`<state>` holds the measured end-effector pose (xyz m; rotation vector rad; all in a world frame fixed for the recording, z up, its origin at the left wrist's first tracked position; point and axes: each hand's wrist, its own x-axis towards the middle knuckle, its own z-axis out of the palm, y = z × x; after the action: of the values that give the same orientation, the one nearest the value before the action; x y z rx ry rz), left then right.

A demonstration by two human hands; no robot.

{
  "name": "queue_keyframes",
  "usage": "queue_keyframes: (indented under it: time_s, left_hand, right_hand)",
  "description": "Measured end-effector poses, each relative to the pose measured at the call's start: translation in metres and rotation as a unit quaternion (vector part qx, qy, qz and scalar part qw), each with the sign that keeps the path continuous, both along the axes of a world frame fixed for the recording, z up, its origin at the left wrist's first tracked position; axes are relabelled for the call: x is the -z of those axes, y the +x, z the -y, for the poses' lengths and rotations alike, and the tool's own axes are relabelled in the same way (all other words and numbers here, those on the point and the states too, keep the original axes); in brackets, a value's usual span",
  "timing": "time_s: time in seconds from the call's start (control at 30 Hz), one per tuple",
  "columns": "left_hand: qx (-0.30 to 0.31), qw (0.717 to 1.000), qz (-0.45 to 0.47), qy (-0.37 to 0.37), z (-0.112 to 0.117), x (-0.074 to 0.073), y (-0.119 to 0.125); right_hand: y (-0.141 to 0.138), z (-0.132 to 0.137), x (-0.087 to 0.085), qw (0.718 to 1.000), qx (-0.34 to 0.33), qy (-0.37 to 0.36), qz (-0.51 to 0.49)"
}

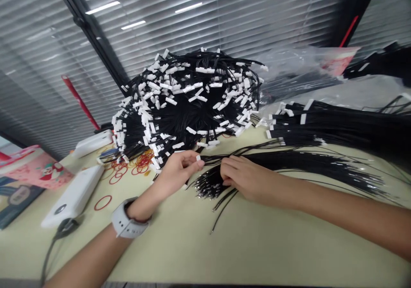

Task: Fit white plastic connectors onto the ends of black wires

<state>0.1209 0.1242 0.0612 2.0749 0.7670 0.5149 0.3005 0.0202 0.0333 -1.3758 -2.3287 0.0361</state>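
Between thumb and fingers, my left hand pinches a small white connector with black wires running off to the right. My right hand is closed over black wires at the left end of a long wire bundle; exactly which wires it grips is hidden by the fingers. Bare metal-tipped ends fan out just left of that hand, and a few loose wires hang below it on the table. Behind both hands rises a large heap of black cables with white connectors.
More connector-ended cables lie at the right, near clear plastic bags. Red and yellow rubber bands are scattered at the left. A white power bank with a plugged-in cable, and a pink cup, stand further left on the table.
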Motion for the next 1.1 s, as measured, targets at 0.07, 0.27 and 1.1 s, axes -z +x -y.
queue_keyframes:
  time_s: [0.07, 0.27, 1.1]
  left_hand:
    - [-0.002, 0.997, 0.010, -0.071, 0.000, 0.002, 0.001]
    - [0.021, 0.993, -0.008, -0.113, 0.004, 0.004, 0.001]
    - [0.056, 0.997, -0.042, 0.026, 0.013, 0.013, 0.004]
  right_hand:
    - [0.000, 0.000, -0.003, 0.997, 0.032, -0.036, -0.063]
    - [0.000, -0.001, -0.007, 0.965, 0.104, -0.096, -0.223]
    - [-0.004, 0.000, -0.002, 0.956, 0.111, -0.020, -0.270]
